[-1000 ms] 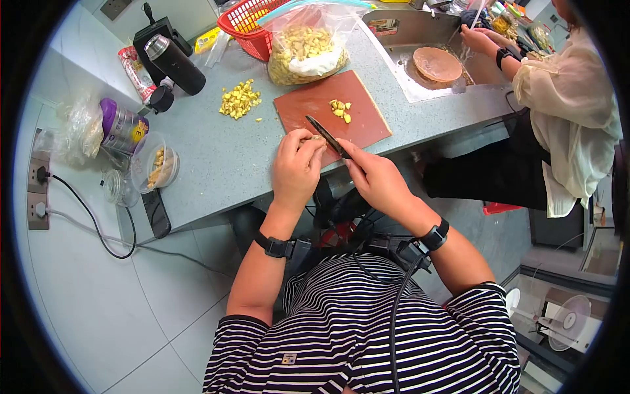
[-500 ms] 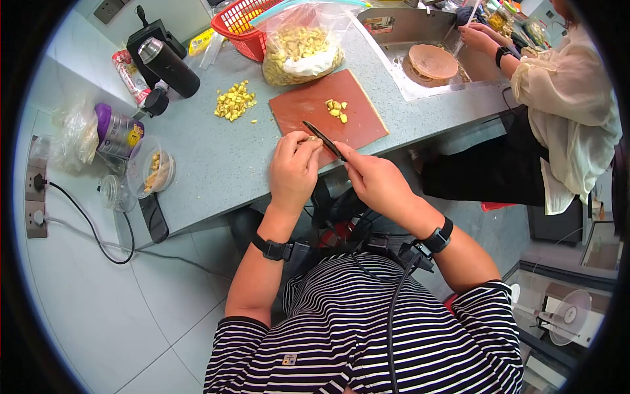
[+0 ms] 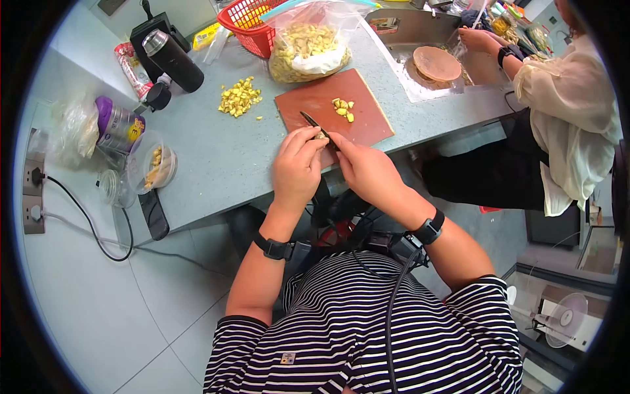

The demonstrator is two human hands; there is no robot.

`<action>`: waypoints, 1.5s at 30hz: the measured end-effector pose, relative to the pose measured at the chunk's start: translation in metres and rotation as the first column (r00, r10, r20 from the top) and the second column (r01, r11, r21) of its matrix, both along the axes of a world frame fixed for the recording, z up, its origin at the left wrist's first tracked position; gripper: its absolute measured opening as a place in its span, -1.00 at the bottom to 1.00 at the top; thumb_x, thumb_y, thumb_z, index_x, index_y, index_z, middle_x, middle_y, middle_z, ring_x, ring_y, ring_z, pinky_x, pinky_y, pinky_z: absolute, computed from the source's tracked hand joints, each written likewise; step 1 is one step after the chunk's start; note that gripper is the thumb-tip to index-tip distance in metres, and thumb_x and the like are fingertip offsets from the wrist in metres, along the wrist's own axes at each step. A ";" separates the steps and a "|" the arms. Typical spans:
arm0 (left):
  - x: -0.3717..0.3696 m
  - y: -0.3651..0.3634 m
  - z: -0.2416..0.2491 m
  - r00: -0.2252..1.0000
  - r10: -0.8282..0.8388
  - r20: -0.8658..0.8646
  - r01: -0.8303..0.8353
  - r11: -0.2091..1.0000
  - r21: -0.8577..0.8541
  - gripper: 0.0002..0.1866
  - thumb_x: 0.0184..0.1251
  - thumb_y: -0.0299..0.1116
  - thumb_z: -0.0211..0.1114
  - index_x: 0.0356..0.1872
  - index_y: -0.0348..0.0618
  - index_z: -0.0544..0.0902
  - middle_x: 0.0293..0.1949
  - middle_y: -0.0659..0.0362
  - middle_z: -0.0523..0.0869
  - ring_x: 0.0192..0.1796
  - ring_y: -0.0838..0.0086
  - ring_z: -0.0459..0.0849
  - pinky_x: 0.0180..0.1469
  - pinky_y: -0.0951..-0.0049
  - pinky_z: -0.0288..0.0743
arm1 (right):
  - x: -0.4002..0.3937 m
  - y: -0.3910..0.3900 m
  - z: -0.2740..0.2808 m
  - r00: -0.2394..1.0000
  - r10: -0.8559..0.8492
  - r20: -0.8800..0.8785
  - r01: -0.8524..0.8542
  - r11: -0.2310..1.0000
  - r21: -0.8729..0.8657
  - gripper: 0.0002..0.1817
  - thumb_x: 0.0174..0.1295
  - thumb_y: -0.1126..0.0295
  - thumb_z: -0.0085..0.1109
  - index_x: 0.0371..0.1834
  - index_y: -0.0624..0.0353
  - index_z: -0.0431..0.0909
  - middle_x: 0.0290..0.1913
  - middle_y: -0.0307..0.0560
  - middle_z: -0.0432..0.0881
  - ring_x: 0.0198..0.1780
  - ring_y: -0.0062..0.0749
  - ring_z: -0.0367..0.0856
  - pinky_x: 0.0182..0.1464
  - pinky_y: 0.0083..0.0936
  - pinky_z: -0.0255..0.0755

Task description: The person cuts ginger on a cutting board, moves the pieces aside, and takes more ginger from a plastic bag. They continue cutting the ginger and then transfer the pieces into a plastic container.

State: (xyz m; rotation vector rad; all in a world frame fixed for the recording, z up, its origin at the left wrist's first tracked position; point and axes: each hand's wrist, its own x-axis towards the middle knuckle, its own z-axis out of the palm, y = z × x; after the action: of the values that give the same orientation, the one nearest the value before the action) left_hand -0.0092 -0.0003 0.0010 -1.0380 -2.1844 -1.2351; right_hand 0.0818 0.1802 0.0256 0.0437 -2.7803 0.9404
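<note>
My left hand (image 3: 298, 164) is closed on a small yellowish-brown piece (image 3: 321, 135) that looks like ginger, held by the fingertips over the near edge of the reddish-brown cutting board (image 3: 305, 103). Wrapped round a small dark-bladed knife (image 3: 310, 120), my right hand (image 3: 369, 167) keeps the blade against or close beside that piece. Several peeled yellow pieces (image 3: 343, 109) lie on the board. To its left, a pile of cut yellow pieces (image 3: 240, 98) rests on the counter. Behind the board stands a zip bag (image 3: 308, 58) full of similar pieces.
A red basket (image 3: 252, 36), a black thermos (image 3: 174, 62), a purple can (image 3: 120, 126), a plastic tub (image 3: 164, 169) and a phone (image 3: 156, 217) stand or lie on the counter (image 3: 216, 157). At right, another person (image 3: 558, 111) works at the sink (image 3: 420, 33).
Both hands have shifted slightly up, and my right hand has come closer to the left along with the knife. The camera view has moved a little. The pieces on the board look unchanged.
</note>
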 end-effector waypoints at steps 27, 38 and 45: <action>0.008 0.003 0.002 0.994 0.071 0.079 -0.068 0.997 -0.040 -0.81 0.48 -0.62 0.58 0.03 -0.24 0.86 0.10 0.04 0.87 0.18 0.05 0.87 0.21 0.11 0.77 | 0.034 0.023 0.017 0.999 -0.022 0.047 0.035 0.954 -0.298 -0.44 0.80 0.33 0.28 0.79 0.05 0.59 0.13 0.35 0.89 0.12 0.29 0.93 0.18 -0.03 0.74; 0.001 -0.001 -0.003 0.992 0.111 0.059 -0.111 0.994 0.006 -0.80 0.48 -0.68 0.51 0.02 -0.23 0.85 0.09 0.07 0.85 0.06 0.16 0.81 0.02 0.23 0.75 | 0.029 0.047 0.039 0.982 0.071 0.174 -0.062 0.996 -0.056 -0.55 0.73 0.28 0.29 0.59 0.08 0.72 -0.03 0.34 0.90 -0.01 0.41 0.87 0.06 0.23 0.73; 0.005 -0.003 0.005 0.992 -0.035 0.123 0.032 0.999 0.024 -0.82 0.51 -0.62 0.58 0.05 -0.23 0.90 0.14 0.05 0.90 0.19 0.13 0.87 0.19 0.21 0.77 | 0.012 0.058 0.026 0.994 0.041 0.097 -0.042 0.999 0.016 -0.52 0.72 0.34 0.31 0.63 0.09 0.71 -0.04 0.36 0.88 -0.01 0.39 0.88 0.05 0.13 0.74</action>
State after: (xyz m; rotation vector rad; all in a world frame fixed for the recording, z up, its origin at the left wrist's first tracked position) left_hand -0.0039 -0.0035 0.0064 -1.0184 -2.2474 -1.3691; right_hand 0.0937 0.2387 0.0511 0.0604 -2.8874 0.9516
